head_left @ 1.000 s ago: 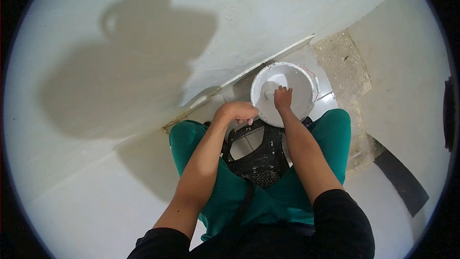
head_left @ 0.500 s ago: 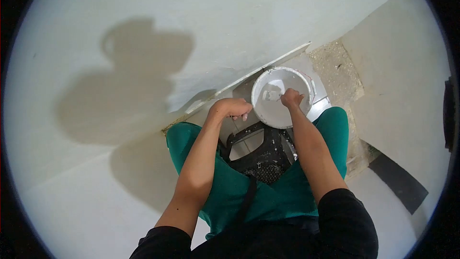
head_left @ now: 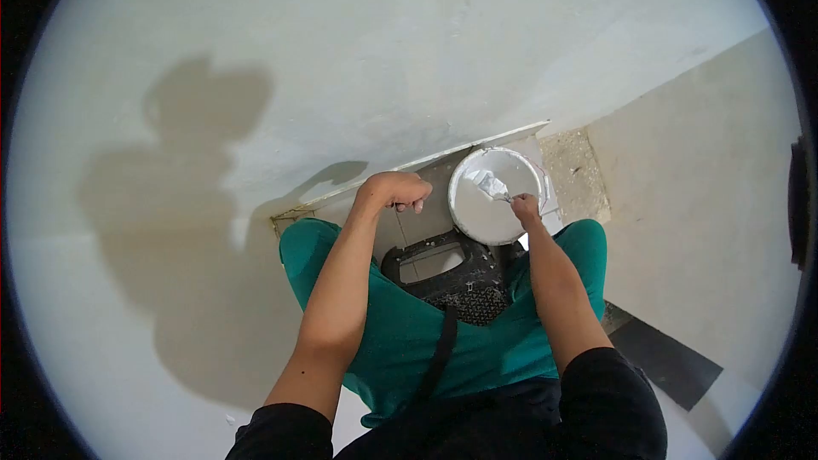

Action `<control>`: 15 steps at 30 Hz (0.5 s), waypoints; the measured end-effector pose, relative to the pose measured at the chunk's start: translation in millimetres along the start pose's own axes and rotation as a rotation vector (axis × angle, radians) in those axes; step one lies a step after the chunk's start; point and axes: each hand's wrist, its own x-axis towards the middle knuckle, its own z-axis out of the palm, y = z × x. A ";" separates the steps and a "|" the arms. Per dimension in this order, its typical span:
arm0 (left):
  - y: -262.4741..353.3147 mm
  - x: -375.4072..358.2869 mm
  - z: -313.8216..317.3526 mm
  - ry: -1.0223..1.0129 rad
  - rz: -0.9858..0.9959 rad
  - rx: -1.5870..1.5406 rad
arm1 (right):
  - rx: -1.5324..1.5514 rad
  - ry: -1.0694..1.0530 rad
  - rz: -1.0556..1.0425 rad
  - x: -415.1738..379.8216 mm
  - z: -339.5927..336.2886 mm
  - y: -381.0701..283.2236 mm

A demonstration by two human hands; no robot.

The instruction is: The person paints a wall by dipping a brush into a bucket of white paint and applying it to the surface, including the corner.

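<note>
My right hand (head_left: 525, 207) is closed on the handle of a small white-coated tool (head_left: 490, 184), which looks like a brush or scraper. The tool's wide end is over the inside of a round white bucket (head_left: 454, 213) that holds pale paint or similar liquid. To the left of the bucket, my left hand (head_left: 406, 192) is held in the air with its fingers curled. Whether anything is inside those fingers is hidden.
A black stool (head_left: 469, 283) spattered with white stands between my knees. The pale wall (head_left: 366, 51) rises beyond a ledge (head_left: 426, 156). A rough patch of floor (head_left: 579, 172) lies right of the bucket, and a dark flat piece (head_left: 669, 358) lies at lower right.
The view has shifted. My right hand has moved toward the bucket's right rim, and the tool shows more clearly above the liquid. My left hand keeps its curled shape.
</note>
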 end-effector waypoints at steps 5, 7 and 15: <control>-26.4 -11.9 -5.2 0.037 0.043 -0.079 | 0.330 -0.172 -0.036 -2.8 -18.1 -12.1; -35.4 -19.2 -6.8 0.057 0.042 -0.115 | 0.167 -0.168 -0.108 -6.2 -18.9 -12.9; -50.8 -34.3 -9.0 0.079 0.034 -0.155 | 0.167 0.013 -0.090 -20.9 -8.6 15.6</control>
